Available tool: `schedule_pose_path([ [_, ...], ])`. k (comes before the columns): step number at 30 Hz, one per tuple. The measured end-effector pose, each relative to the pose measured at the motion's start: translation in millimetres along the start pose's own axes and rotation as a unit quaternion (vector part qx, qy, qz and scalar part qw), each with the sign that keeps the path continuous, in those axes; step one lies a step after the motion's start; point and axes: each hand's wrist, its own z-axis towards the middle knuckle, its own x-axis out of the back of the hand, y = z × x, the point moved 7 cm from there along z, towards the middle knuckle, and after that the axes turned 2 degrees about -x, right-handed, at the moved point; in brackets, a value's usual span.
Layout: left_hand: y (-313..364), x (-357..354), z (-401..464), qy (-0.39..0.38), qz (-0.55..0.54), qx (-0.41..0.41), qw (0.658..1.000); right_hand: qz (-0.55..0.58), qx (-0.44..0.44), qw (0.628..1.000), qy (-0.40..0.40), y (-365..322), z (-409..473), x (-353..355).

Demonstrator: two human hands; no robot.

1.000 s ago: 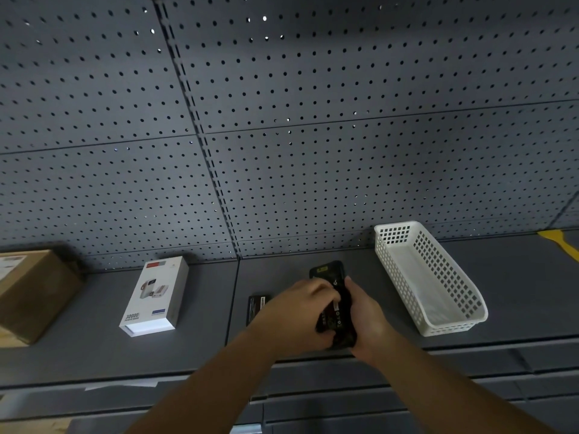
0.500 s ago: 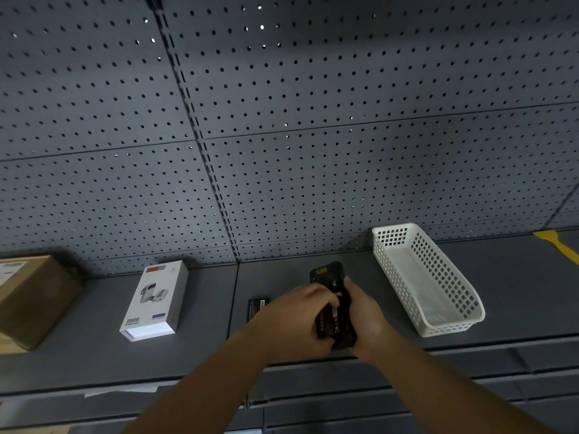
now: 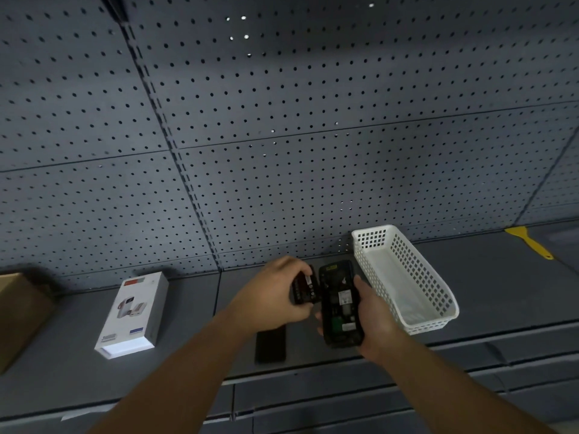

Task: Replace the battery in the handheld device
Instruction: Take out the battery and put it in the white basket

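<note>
My right hand (image 3: 374, 317) grips the black handheld device (image 3: 340, 303) back side up, with its battery bay uncovered and labels showing inside. My left hand (image 3: 271, 297) holds a black battery (image 3: 305, 288) just left of the device, apart from the bay. A flat black piece (image 3: 271, 343), a cover or second battery, lies on the grey shelf (image 3: 194, 355) below my left wrist, partly hidden by the forearm.
A white perforated basket (image 3: 407, 277) stands right of the device. A white product box (image 3: 134, 314) lies to the left, a cardboard box (image 3: 18, 314) at the far left edge. A yellow scraper (image 3: 529, 242) rests far right. Grey pegboard (image 3: 282, 136) forms the back wall.
My left hand has pulled the battery out of the device and moved it left. The battery bay is now exposed. The view has shifted closer.
</note>
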Motion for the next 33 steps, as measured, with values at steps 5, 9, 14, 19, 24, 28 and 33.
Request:
schedule_pose_path([
  [5, 16.6, -19.1, 43.3, 0.007, 0.017, 0.011, 1.000, 0.016, 0.030, 0.999, 0.023, -24.5, -15.7, 43.6],
  [9, 52.6, -45.9, 84.7, -0.004, 0.034, -0.012, 0.999, 0.050, 0.053, 0.997, 0.039, -42.3, -29.8, 85.8],
  [14, 97.8, -91.0, 128.7, -0.053, 0.054, -0.028, 0.997, 0.088, 0.071, 0.990, 0.084, -64.0, -50.6, 139.0],
  [19, 126.0, -131.1, 158.8, -0.112, 0.105, -0.038, 0.987, 0.109, 0.066, 0.983, 0.132, -76.4, -69.4, 185.5],
  [24, 133.6, -162.9, 176.0, -0.156, 0.163, -0.027, 0.974, 0.117, 0.061, 0.978, 0.163, -80.4, -82.9, 212.2],
  [28, 133.0, -184.9, 179.9, -0.189, 0.196, -0.014, 0.962, 0.116, 0.062, 0.977, 0.166, -81.4, -86.9, 219.0],
  [33, 126.3, -201.7, 177.3, -0.223, 0.218, 0.001, 0.950, 0.121, 0.066, 0.978, 0.158, -83.5, -85.9, 219.6],
])
